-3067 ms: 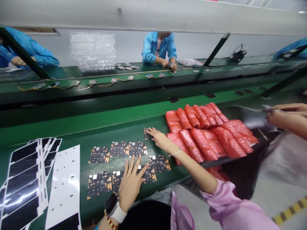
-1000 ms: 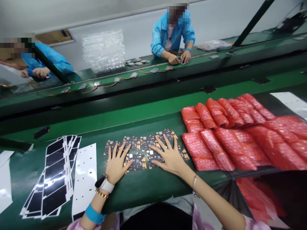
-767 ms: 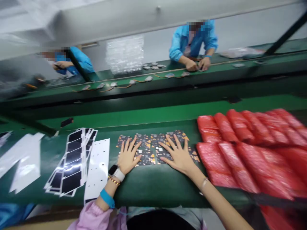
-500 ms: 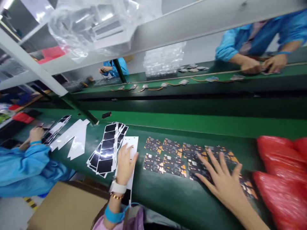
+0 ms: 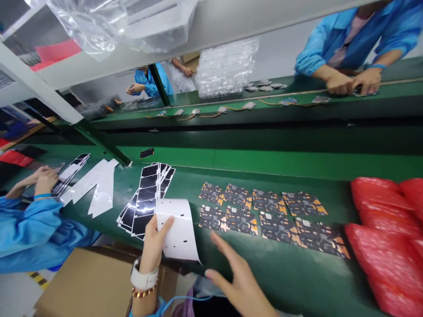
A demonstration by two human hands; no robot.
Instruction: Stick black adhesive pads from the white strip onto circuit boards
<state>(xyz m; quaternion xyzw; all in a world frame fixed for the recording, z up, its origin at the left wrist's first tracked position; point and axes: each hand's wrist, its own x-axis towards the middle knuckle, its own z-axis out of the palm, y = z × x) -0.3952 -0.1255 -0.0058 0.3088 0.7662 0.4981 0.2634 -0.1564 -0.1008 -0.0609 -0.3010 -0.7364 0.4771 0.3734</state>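
Left hand [image 5: 152,246] grips curled white perforated sheet [image 5: 178,233], lower centre, thumb in front. Right hand [image 5: 239,286] open, fingers spread, bottom centre, near two rows of black-and-orange circuit panels [image 5: 269,226].

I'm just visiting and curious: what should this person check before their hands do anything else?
1. The left hand's grip on the curled white perforated sheet: ok, the fingers hold its edge.
2. The right hand: ok, open and holding nothing.
3. The eight black-and-orange circuit boards: ok, lying in two rows.
4. The green conveyor belt stopped: cannot tell from a single moment.
5. The sheet clear of the stack of black-panelled sheets: cannot tell, they overlap in this view.
6. The red bubble bags clear of the boards: cannot tell, they sit very close at the lower row's right end.
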